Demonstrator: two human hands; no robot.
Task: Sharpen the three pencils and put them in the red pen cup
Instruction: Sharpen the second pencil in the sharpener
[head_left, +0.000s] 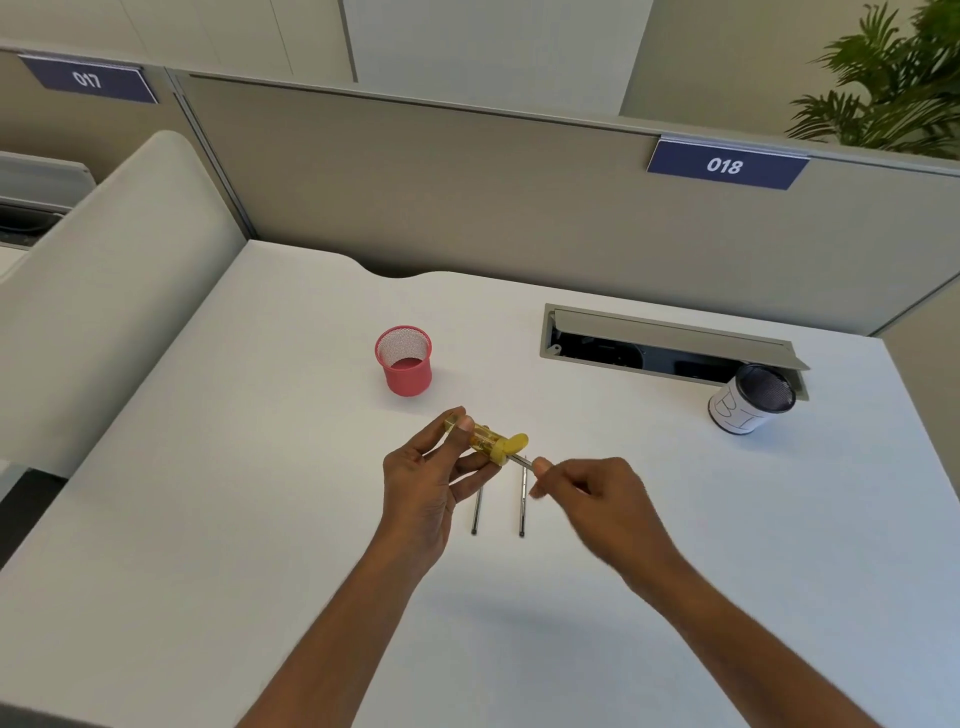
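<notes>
- Pencil (519, 460): tip inside the yellow sharpener (491, 441), above the desk (260, 467). The right hand (592, 486) pinches its shaft; the left hand (426, 478) grips the sharpener.
- Two pencils (522, 506): side by side on the desk under the hands, apparently awaiting sharpening.
- Red pen cup (405, 364): upright beyond, empty, so none delivered.
- Writing: partition signs "017" (88, 79) and "018" (724, 165); the black cup (750, 400) has a hand-lettered label, seemingly "BI".

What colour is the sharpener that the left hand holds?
Yellow, partly see-through. The sharpener in the left hand shows best in the head view, the only one.
</notes>
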